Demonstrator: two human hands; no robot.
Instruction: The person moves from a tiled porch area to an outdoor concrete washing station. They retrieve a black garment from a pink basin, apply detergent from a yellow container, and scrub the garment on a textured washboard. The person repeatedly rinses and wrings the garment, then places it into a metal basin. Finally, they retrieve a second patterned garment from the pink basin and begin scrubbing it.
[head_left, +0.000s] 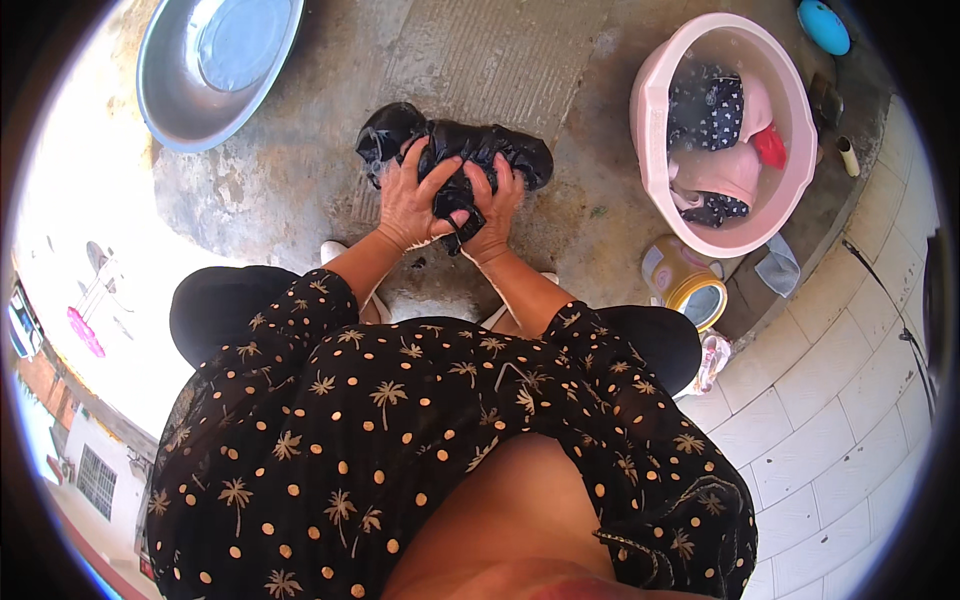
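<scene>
A wet black garment (487, 142), bunched into a thick roll, lies on the concrete floor in front of me. My left hand (409, 195) presses on its left part with the fingers spread over the folds. Close beside it, my right hand (496, 202) grips the middle, its fingers curled into the cloth. A twisted end of the garment sticks out between the two hands towards me. What the palms cover is hidden. Just beyond the garment, a ridged concrete strip (480, 67) runs away from me.
At the far left stands a metal basin (169, 82). On the right, a pink plastic tub (649, 127) holds water and soaking clothes (720, 165). Near it are a gold can (671, 274), a grey cloth (778, 266) and a blue round object (823, 27). A white tiled wall (810, 420) borders the right.
</scene>
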